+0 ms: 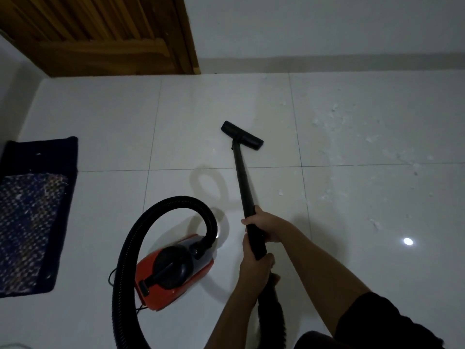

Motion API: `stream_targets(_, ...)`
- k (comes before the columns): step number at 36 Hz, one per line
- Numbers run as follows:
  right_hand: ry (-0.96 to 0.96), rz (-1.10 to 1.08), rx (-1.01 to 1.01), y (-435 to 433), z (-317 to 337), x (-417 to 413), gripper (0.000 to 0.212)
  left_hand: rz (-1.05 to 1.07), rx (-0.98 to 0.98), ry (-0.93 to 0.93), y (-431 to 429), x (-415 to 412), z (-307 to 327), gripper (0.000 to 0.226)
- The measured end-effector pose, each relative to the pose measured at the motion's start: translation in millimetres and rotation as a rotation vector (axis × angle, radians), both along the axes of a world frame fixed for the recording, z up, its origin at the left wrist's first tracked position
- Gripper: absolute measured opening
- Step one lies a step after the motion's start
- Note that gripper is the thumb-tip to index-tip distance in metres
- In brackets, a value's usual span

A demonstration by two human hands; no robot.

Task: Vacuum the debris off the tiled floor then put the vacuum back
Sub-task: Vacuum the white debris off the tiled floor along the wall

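Observation:
A red and black canister vacuum [173, 270] sits on the white tiled floor [100, 122], low and left of centre. Its black ribbed hose [141, 227] loops up and round to the black wand [242, 182]. The flat black floor head [242, 135] rests on a tile near the middle. My right hand [266, 224] grips the wand higher up; my left hand [256, 269] grips its lower end where the hose joins. White debris [372, 139] lies scattered over the tiles to the right of the head, apart from it.
A dark blue patterned mat [35, 210] lies at the left edge. A wooden door [100, 34] stands at the back left, with a pale wall [327, 28] beside it. The vacuum's thin black cord [110, 275] trails left of the canister.

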State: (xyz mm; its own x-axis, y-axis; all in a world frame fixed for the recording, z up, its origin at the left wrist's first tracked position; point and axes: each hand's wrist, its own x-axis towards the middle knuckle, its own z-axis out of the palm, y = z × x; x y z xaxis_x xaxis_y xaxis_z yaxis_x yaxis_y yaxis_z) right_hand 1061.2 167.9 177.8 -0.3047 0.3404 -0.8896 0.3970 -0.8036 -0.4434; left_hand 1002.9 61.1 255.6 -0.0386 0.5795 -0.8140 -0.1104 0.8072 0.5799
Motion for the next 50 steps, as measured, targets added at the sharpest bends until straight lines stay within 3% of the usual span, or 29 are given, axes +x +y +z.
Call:
stream_targets(11, 0.004, -0.005, 0.022, 49.7, -6.5, -9.5, 0.057, 0.033, 0.038, -0.023, 47.2, -6.7, -14.1, 0.062)
stream_targets(24, -0.028, -0.048, 0.026, 93.6, 2.3, -52.4, 0.041, -0.043, 0.068, -0.035, 89.6, -60.3, -12.3, 0.063)
stream_targets(35, -0.014, -0.251, 0.060, 106.9, -9.6, -77.3, 0.034, -0.087, 0.090, -0.105, 98.1, -91.3, -9.6, 0.067)
stream_targets(50, -0.033, -0.286, 0.103, 135.8, -6.3, -38.8, 0.033, -0.164, 0.076, -0.074, 131.8, -55.3, -4.3, 0.070)
